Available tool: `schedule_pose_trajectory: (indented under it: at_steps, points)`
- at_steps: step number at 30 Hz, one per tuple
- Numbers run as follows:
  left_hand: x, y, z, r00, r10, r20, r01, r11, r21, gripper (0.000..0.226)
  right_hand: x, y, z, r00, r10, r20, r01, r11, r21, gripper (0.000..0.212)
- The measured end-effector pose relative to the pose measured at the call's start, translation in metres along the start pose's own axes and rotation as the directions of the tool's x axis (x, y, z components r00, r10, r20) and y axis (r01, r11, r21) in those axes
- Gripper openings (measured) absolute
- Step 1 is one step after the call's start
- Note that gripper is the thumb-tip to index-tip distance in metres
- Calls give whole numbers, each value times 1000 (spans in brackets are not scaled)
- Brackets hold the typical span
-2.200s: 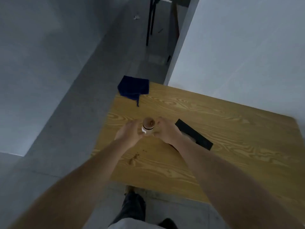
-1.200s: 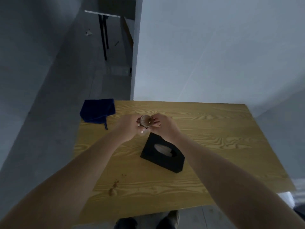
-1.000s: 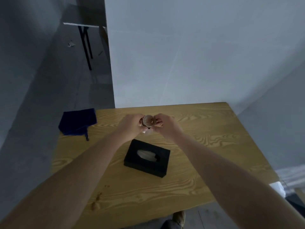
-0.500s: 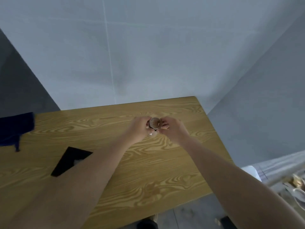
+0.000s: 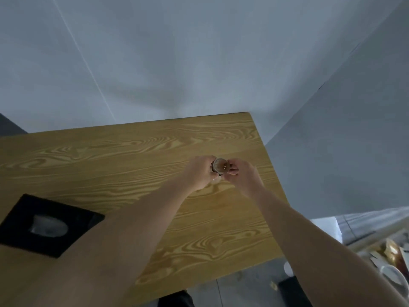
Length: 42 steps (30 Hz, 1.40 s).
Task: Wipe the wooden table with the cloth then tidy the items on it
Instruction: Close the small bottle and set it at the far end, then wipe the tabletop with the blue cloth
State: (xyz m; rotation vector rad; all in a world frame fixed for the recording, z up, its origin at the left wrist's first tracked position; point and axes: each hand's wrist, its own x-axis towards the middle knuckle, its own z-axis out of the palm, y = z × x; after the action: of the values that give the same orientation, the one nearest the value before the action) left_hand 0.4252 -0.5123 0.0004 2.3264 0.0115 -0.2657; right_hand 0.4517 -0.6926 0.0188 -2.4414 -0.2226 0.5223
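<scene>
Wooden table (image 5: 137, 156) filled most of the view, far edge against a pale wall, right end near a grey side wall. Surface looked bare apart from two things. Black tissue box (image 5: 47, 224) lay flat at the left edge, tissue showing in its oval slot, well apart from the hands. Cloth was not in view.

Both forearms reached in toward the right end. Left hand (image 5: 199, 172) was curled around a small brown-topped jar (image 5: 219, 167), gripping its side. Right hand (image 5: 240, 173) was pinched on the other side near the top, fingertips touching it. Could not tell whether the jar base touched the table or hung just above it.

Risks, as a judgement: the jar sat fairly near the right table edge, so a careless set-down could send it off to the floor. If the top was open or loose, tilting could spill contents onto the wood. The grip was small and two-handed, so slipping was possible.
</scene>
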Motion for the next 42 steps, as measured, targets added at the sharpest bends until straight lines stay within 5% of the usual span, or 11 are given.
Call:
schedule_pose_trajectory:
  at_steps: [13,17,20,28,42]
  points:
    - [9,0,15,998,-50,46,52,998,-32,24,9,15,7,998,54,20,-54,998,-10,36]
    - [0,-9,6,989,-111,100,108,993,40,47,2,-1,9,993,117,18,-114,988,-100,80]
    - [-16,-21,-14,984,-135,117,126,988,86,72,-4,-21,12,998,65,-7,-65,978,-201,87]
    - [-97,-88,-112,993,-79,-84,97,965,244,77,-14,-129,56,992,-122,27,121,885,-449,87]
    - [-298,-269,-291,949,-198,-246,280,887,368,74,-73,-350,250,961,-265,83,270,824,-498,83]
